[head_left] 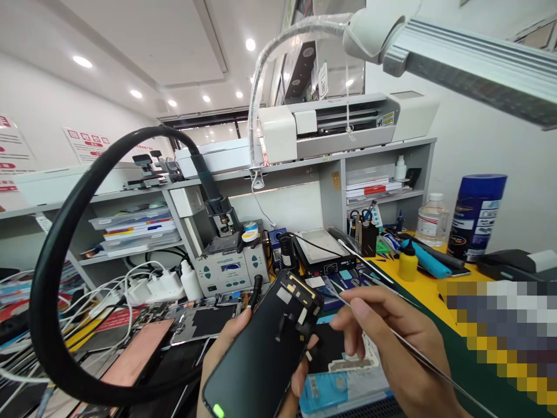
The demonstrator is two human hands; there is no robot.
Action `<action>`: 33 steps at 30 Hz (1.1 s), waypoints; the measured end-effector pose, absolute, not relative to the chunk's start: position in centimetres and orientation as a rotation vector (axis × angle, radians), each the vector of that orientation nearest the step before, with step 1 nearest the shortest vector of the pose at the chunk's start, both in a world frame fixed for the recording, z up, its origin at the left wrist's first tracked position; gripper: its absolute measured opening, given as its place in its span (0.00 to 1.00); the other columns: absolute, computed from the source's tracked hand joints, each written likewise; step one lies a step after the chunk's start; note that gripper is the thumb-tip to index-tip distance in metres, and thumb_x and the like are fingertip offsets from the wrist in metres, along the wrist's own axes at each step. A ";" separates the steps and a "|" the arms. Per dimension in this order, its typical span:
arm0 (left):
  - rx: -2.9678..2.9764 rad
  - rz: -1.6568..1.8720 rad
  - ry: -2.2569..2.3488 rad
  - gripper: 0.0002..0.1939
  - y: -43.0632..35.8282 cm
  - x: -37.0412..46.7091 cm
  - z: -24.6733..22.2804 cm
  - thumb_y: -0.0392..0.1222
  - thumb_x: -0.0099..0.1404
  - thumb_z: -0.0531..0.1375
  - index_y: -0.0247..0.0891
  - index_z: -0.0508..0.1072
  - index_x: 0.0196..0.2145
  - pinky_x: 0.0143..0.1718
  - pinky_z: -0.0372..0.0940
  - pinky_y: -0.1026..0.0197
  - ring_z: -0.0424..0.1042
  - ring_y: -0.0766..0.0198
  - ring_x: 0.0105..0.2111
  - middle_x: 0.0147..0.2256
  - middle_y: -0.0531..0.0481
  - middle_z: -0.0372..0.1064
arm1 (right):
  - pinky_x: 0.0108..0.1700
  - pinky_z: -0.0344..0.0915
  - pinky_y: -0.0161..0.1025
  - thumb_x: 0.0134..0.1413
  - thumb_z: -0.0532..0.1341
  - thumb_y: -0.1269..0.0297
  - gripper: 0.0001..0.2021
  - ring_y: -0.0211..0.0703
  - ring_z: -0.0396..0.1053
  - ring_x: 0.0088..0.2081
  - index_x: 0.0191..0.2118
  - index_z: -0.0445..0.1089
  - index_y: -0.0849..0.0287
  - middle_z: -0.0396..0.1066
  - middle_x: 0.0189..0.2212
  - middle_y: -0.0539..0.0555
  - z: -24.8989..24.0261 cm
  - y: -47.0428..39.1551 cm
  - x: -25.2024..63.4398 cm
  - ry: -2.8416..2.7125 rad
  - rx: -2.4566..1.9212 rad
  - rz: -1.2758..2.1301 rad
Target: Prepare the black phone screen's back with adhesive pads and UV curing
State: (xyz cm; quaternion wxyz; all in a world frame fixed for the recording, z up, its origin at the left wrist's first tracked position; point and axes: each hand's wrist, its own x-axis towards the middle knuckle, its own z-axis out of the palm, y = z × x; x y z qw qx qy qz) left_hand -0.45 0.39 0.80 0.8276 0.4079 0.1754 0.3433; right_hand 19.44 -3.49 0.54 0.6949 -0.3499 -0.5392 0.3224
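My left hand [228, 341] is closed around the edges of a black phone screen assembly [261, 348], held tilted with its back side towards me. Small flex cables and gold-coloured contacts line its upper end, and a green glint shows at its lower corner. My right hand [394, 337] pinches slim metal tweezers [429, 364] between thumb and forefinger. Their tip points up and left, apart from the screen's upper right side. Below the hands lies an opened phone part [328, 348] on a light blue and clear plastic piece [324, 392].
A grey rework station [232, 270] stands behind, its thick black hose [43, 261] arching over the left side. Phone parts and a copper-coloured panel [143, 351] lie left, among white cables. A yellow bottle [408, 264] and a blue spray can [476, 217] stand right. A lamp [470, 69] hangs overhead.
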 end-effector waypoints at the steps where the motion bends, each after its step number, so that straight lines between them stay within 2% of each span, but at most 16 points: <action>1: 0.868 0.720 0.370 0.36 0.4 -0.5 0.9 0.68 0.62 0.46 0.33 0.79 0.37 0.20 0.66 0.55 0.76 0.50 0.23 0.24 0.41 0.75 | 0.23 0.68 0.32 0.64 0.59 0.58 0.08 0.38 0.69 0.22 0.40 0.73 0.55 0.75 0.26 0.53 0.5 -3.6 19.5 -1.230 -0.774 0.745; 6: 0.786 0.618 0.254 0.39 1.0 -1.0 0.9 0.67 0.62 0.47 0.26 0.75 0.45 0.24 0.68 0.54 0.76 0.50 0.25 0.26 0.38 0.75 | 0.24 0.67 0.31 0.61 0.61 0.55 0.09 0.38 0.68 0.22 0.37 0.73 0.54 0.72 0.21 0.50 0.4 -4.4 19.2 -1.250 -0.860 0.807; 9: 0.753 0.631 0.242 0.37 1.1 -1.3 0.8 0.63 0.65 0.47 0.25 0.69 0.54 0.29 0.69 0.52 0.77 0.49 0.30 0.35 0.34 0.76 | 0.24 0.66 0.32 0.60 0.61 0.52 0.11 0.38 0.67 0.22 0.38 0.72 0.54 0.72 0.21 0.50 0.5 -4.8 18.7 -1.235 -0.912 0.817; 12: 0.726 0.646 0.261 0.35 1.0 -1.5 0.8 0.59 0.67 0.47 0.26 0.65 0.58 0.31 0.70 0.51 0.77 0.49 0.32 0.40 0.32 0.76 | 0.24 0.65 0.32 0.59 0.61 0.50 0.13 0.38 0.67 0.21 0.42 0.71 0.53 0.73 0.22 0.50 0.7 -4.9 18.2 -1.251 -0.916 0.822; 15: 0.701 0.656 0.285 0.34 0.8 -1.5 0.7 0.57 0.66 0.50 0.26 0.66 0.58 0.30 0.70 0.52 0.77 0.50 0.30 0.38 0.33 0.77 | 0.24 0.62 0.30 0.59 0.61 0.50 0.14 0.37 0.66 0.21 0.47 0.69 0.51 0.72 0.22 0.48 1.1 -5.1 17.9 -1.226 -0.922 0.804; 19: 0.681 0.679 0.320 0.32 0.9 -1.5 0.6 0.55 0.65 0.52 0.26 0.68 0.56 0.27 0.70 0.52 0.77 0.48 0.29 0.36 0.33 0.78 | 0.23 0.62 0.29 0.59 0.62 0.50 0.14 0.35 0.65 0.20 0.46 0.69 0.50 0.66 0.19 0.45 1.5 -5.2 17.6 -1.148 -0.946 0.805; 24: 0.665 0.709 0.376 0.29 1.2 -1.9 0.2 0.52 0.65 0.54 0.26 0.70 0.55 0.26 0.71 0.51 0.78 0.45 0.31 0.35 0.32 0.78 | 0.23 0.64 0.32 0.60 0.63 0.50 0.16 0.36 0.66 0.19 0.47 0.67 0.54 0.74 0.25 0.52 1.2 -4.6 18.3 -1.118 -0.861 0.878; 30: 0.675 0.673 0.378 0.28 1.5 -2.3 0.1 0.52 0.66 0.53 0.29 0.72 0.55 0.28 0.71 0.50 0.78 0.44 0.33 0.37 0.31 0.79 | 0.22 0.64 0.32 0.62 0.62 0.54 0.13 0.36 0.66 0.19 0.45 0.64 0.54 0.75 0.25 0.51 0.7 -3.6 19.1 -1.129 -0.782 0.958; 33: 0.694 0.632 0.340 0.30 1.3 -2.0 0.2 0.54 0.65 0.52 0.29 0.71 0.55 0.27 0.69 0.51 0.77 0.45 0.32 0.37 0.31 0.78 | 0.21 0.62 0.32 0.61 0.63 0.53 0.15 0.35 0.64 0.18 0.45 0.62 0.55 0.74 0.24 0.51 0.9 -3.6 19.3 -1.076 -0.750 1.027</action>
